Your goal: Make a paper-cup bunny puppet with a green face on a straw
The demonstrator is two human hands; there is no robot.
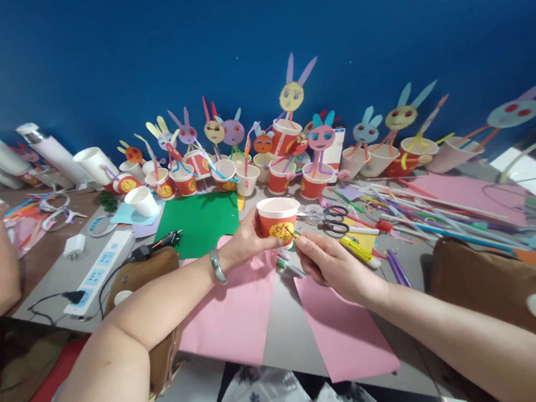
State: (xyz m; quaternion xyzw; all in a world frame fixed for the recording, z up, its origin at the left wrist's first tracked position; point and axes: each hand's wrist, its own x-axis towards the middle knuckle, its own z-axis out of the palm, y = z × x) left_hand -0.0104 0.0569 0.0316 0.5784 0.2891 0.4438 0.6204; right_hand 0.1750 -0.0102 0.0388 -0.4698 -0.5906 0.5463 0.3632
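Cup axis: the paper cup (270, 217) is standing nearly upright, its long axis running close to vertical.
Cup mouth: the wide opening is facing up, and the narrower base is pointing down.
Cup look: the wall is showing red under a white rim, the inside is showing white, and a yellow printed emblem is facing the person.
Cup place: it is sitting between the two hands, over the grey table (280, 317) near the large pink sheet (233, 307); whether its base is touching anything, I cannot tell.
Left hand (248, 239): thumb and fingers are clamping the cup's left side.
Right hand (328, 260): thumb and fingers are pinching together on a thin dark-tipped tool (291, 232), whose tip is lying against the emblem in this view.
Behind: rabbit-faced paper figures (323, 136) are standing in similar cups along the blue wall (232, 25).
Right side: black-handled scissors (336, 226) are lying near the right hand.
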